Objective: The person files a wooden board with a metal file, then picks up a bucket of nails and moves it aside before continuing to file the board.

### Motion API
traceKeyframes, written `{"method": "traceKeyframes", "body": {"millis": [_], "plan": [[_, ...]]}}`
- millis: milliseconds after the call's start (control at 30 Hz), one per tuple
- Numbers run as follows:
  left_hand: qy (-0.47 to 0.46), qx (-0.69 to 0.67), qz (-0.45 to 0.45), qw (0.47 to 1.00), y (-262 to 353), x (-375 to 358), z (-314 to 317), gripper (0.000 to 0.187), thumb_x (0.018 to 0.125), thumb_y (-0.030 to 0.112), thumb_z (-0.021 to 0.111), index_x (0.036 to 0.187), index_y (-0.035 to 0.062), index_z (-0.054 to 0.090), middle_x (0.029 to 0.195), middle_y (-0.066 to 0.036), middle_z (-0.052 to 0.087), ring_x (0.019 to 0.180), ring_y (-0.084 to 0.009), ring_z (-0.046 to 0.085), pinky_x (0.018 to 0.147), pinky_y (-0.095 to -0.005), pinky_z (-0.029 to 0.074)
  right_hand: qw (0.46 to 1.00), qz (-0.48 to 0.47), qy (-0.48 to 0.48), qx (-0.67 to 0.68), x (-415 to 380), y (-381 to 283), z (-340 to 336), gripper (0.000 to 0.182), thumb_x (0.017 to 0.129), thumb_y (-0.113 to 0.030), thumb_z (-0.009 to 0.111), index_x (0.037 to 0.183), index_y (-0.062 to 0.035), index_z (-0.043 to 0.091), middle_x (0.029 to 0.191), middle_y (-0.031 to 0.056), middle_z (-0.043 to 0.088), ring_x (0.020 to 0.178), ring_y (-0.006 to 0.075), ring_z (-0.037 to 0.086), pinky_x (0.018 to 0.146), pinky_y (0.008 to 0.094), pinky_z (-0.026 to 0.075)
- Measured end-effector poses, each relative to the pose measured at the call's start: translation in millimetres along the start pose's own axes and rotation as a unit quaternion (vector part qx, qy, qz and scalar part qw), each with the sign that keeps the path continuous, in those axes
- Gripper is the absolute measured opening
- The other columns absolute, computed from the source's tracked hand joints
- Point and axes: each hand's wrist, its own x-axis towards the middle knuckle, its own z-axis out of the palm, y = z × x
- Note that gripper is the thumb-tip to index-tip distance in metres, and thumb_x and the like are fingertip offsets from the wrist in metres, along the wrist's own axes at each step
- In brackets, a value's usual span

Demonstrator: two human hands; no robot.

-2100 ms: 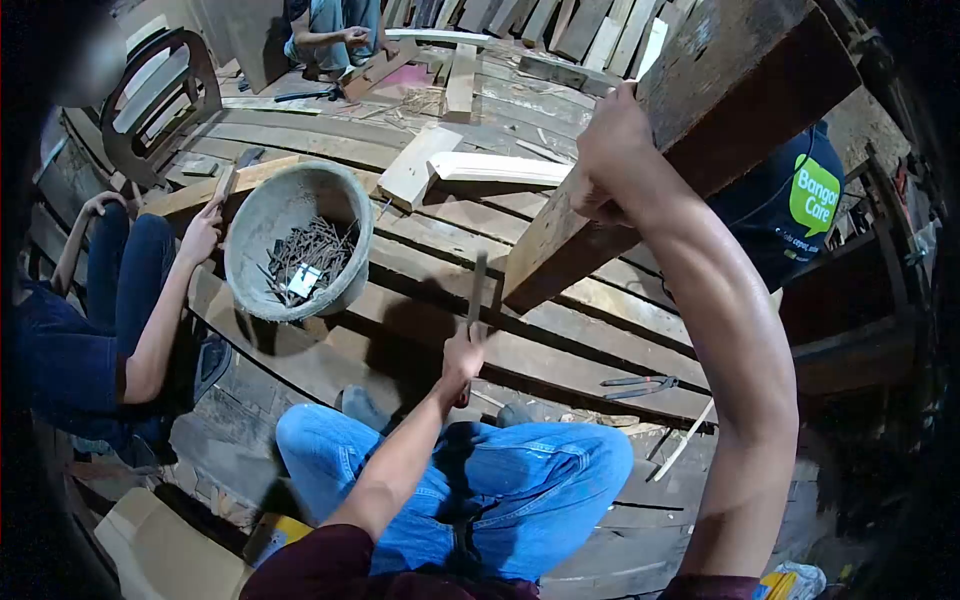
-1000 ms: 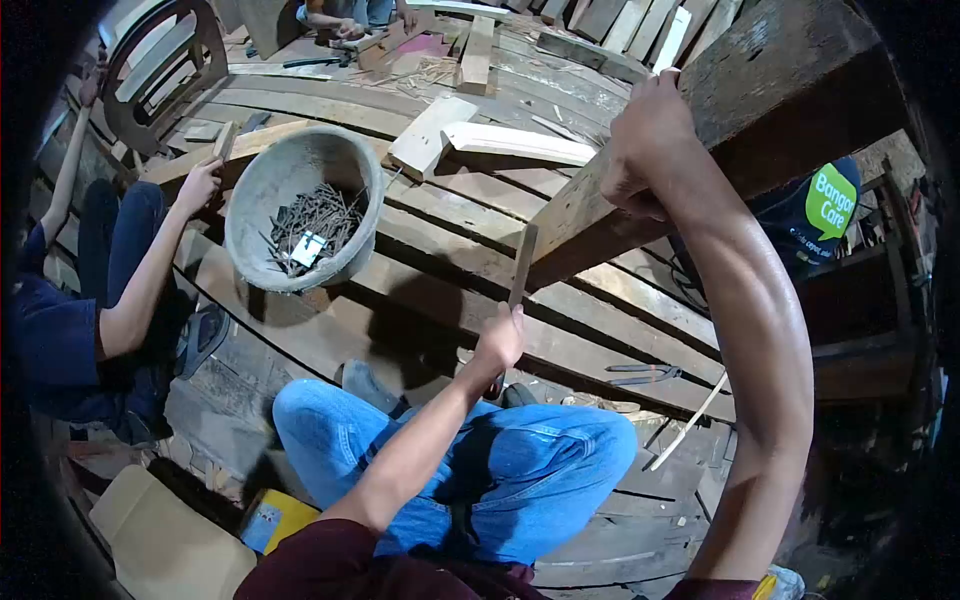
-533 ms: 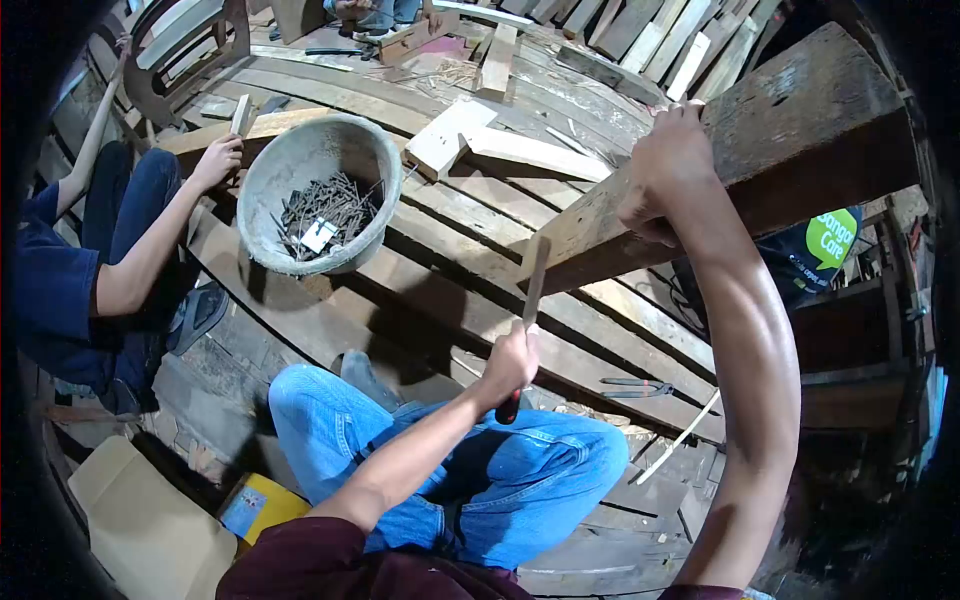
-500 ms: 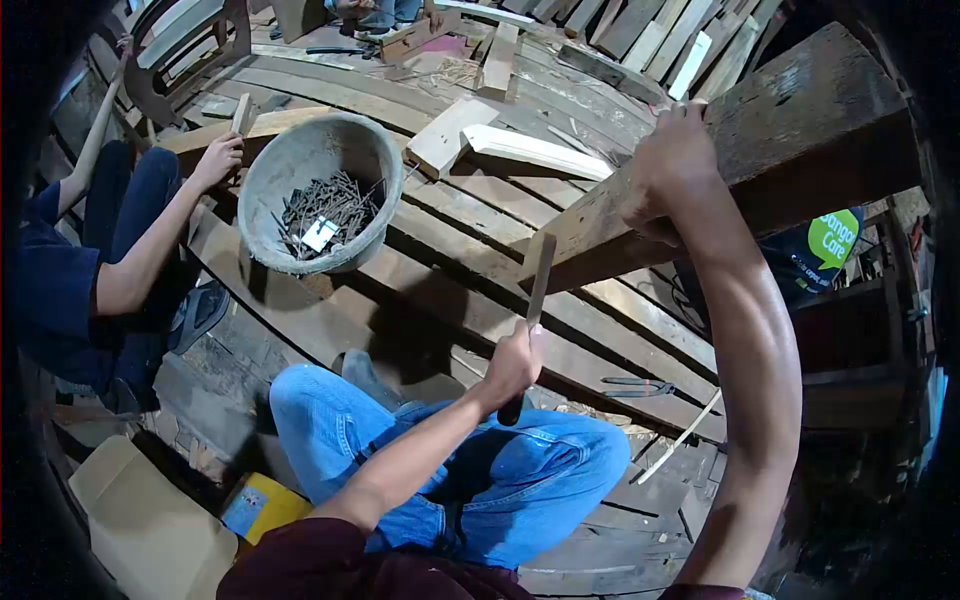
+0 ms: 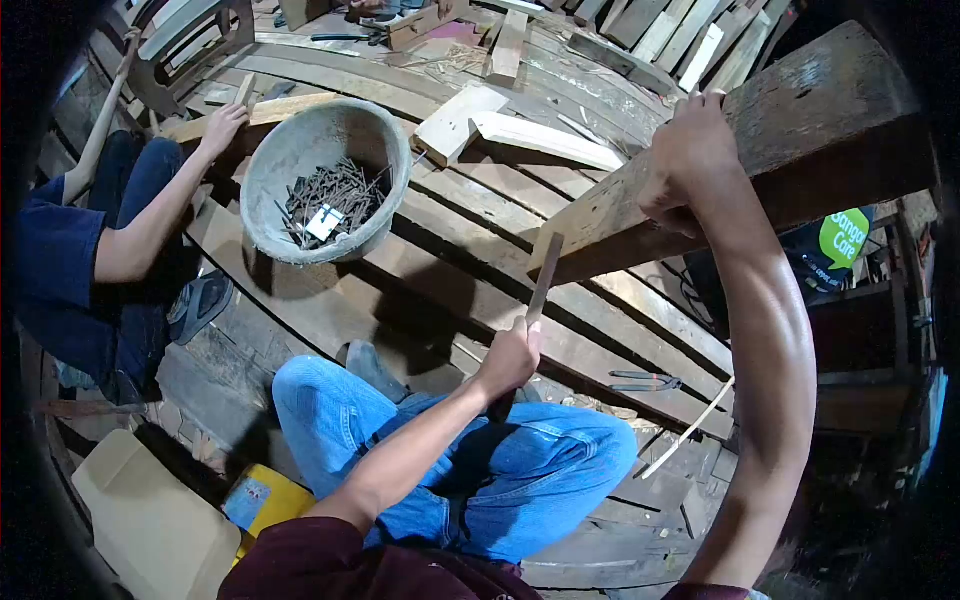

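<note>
My left hand [image 5: 512, 358] is closed round a long flat tool [image 5: 545, 277] with a dark handle end below the fist. The blade points up and leans right, its tip at the near end of a thick wooden beam [image 5: 820, 95]; whether they touch I cannot tell. My right hand [image 5: 692, 160] grips this beam, fingers over its upper edge and thumb side underneath. The beam slants from the centre up to the right, raised over the planks. Below it lie pliers [image 5: 645, 382] with dark handles, and a thin stick [image 5: 690, 428].
A grey bucket [image 5: 265, 190] of nails stands on slatted planks [image 5: 440, 225]. Beside it, at left, sits another person [image 5: 130, 240] holding a small wood piece. Cut wood blocks [image 5: 460, 122], a yellow container [image 5: 285, 500], cardboard [image 5: 150, 510] and a dark bag [image 5: 845, 238] lie around.
The view has shifted slightly. The blade in my left hand leans a little more to the right. My right hand keeps its grip on the beam.
</note>
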Motion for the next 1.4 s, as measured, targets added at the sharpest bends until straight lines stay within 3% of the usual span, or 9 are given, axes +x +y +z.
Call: {"method": "traceKeyframes", "body": {"millis": [100, 167, 200, 367, 433, 633, 767, 1100, 1400], "plan": [[0.020, -0.019, 0.072, 0.997, -52.2, 25.0, 15.7, 0.034, 0.100, 0.026, 0.045, 0.090, -0.0057, 0.054, 0.068, -0.031, 0.059, 0.071, -0.0513, 0.060, 0.060, -0.0541, 0.045, 1.000, -0.001, 0.007, 0.019, 9.9, 0.0, 7.8, 0.083, 0.068, -0.065, 0.070, 0.128, -0.0083, 0.064, 0.136, 0.0173, 0.056, 0.131, 0.0342, 0.046, 0.111, 0.0555, 0.021], [-0.050, -0.054, -0.063, 0.995, 0.7, 20.4, -11.5, 0.034, 0.100, 0.025, 0.045, 0.090, -0.0055, 0.055, 0.073, -0.031, 0.059, 0.075, -0.0497, 0.061, 0.064, -0.0517, 0.046, 1.000, 0.013, 0.019, 0.002, 14.0, -0.8, 12.2, 0.087, 0.063, -0.066, 0.072, 0.126, -0.0070, 0.065, 0.135, 0.0186, 0.056, 0.130, 0.0350, 0.047, 0.111, 0.0550, 0.021], [-0.032, -0.034, -0.031, 0.998, 4.6, 17.6, -10.2, 0.033, 0.100, 0.025, 0.045, 0.091, -0.0055, 0.055, 0.074, -0.031, 0.059, 0.076, -0.0492, 0.061, 0.066, -0.0512, 0.046, 0.992, 0.032, 0.093, 0.081, 8.3, -3.0, 14.0, 0.076, 0.031, -0.026, 0.070, 0.102, -0.0018, 0.074, 0.120, 0.0245, 0.061, 0.120, 0.0374, 0.053, 0.110, 0.0489, 0.028], [0.025, -0.051, 0.049, 0.997, -11.2, 16.8, 13.3, 0.035, 0.100, 0.029, 0.043, 0.090, -0.0037, 0.052, 0.067, -0.027, 0.061, 0.060, -0.0419, 0.064, 0.056, -0.0509, 0.049, 0.999, -0.004, 0.021, 0.044, 1.0, 1.4, 2.1, 0.072, 0.039, -0.032, 0.069, 0.104, -0.0032, 0.073, 0.121, 0.0245, 0.059, 0.118, 0.0365, 0.054, 0.110, 0.0478, 0.028], [-0.102, -0.330, -0.156, 0.925, 13.4, 26.3, -3.4, 0.040, 0.103, 0.035, 0.041, 0.073, 0.0094, 0.044, 0.050, -0.001, 0.041, 0.033, -0.0137, 0.043, 0.035, -0.0312, 0.039, 0.998, -0.009, 0.019, 0.056, 6.6, 3.0, 4.9, 0.071, 0.043, -0.034, 0.069, 0.107, -0.0042, 0.073, 0.122, 0.0240, 0.059, 0.118, 0.0367, 0.053, 0.110, 0.0478, 0.028], [-0.220, -0.565, -0.279, 0.745, 11.6, 95.7, 7.9, 0.063, 0.101, 0.060, 0.030, 0.056, 0.0160, 0.029, 0.045, 0.004, 0.031, 0.032, -0.0082, 0.027, 0.033, -0.0240, 0.022, 0.999, -0.016, 0.021, 0.046, 0.2, 3.2, 4.7, 0.073, 0.051, -0.041, 0.067, 0.114, -0.0035, 0.070, 0.126, 0.0234, 0.058, 0.125, 0.0366, 0.049, 0.111, 0.0497, 0.023], [-0.258, -0.658, -0.236, 0.667, -29.3, 51.0, 23.3, 0.044, 0.103, 0.051, 0.035, 0.074, 0.0180, 0.044, 0.046, 0.003, 0.030, 0.030, -0.0093, 0.027, 0.030, -0.0262, 0.020, 0.996, 0.009, 0.063, 0.058, 16.5, -0.4, 17.0, 0.077, 0.039, -0.033, 0.071, 0.109, -0.0015, 0.072, 0.125, 0.0242, 0.059, 0.123, 0.0359, 0.051, 0.111, 0.0497, 0.023], [-0.208, -0.606, -0.282, 0.714, 15.4, 48.6, 5.5, 0.043, 0.104, 0.050, 0.035, 0.077, 0.0166, 0.040, 0.048, 0.004, 0.028, 0.033, -0.0067, 0.026, 0.032, -0.0236, 0.024, 0.997, 0.004, 0.051, 0.057, 8.8, -0.1, 7.3, 0.066, 0.035, -0.029, 0.070, 0.095, -0.0017, 0.075, 0.119, 0.0252, 0.060, 0.119, 0.0367, 0.053, 0.110, 0.0488, 0.026], [-0.251, -0.616, -0.277, 0.693, 25.3, 95.2, 4.2, 0.039, 0.104, 0.050, 0.034, 0.083, 0.0174, 0.042, 0.047, 0.005, 0.030, 0.032, -0.0065, 0.027, 0.030, -0.0231, 0.025, 0.995, -0.007, 0.075, 0.058, 24.7, -0.3, 22.5, 0.080, 0.051, -0.046, 0.073, 0.119, -0.0047, 0.068, 0.131, 0.0222, 0.056, 0.128, 0.0363, 0.047, 0.112, 0.0539, 0.022]]}}
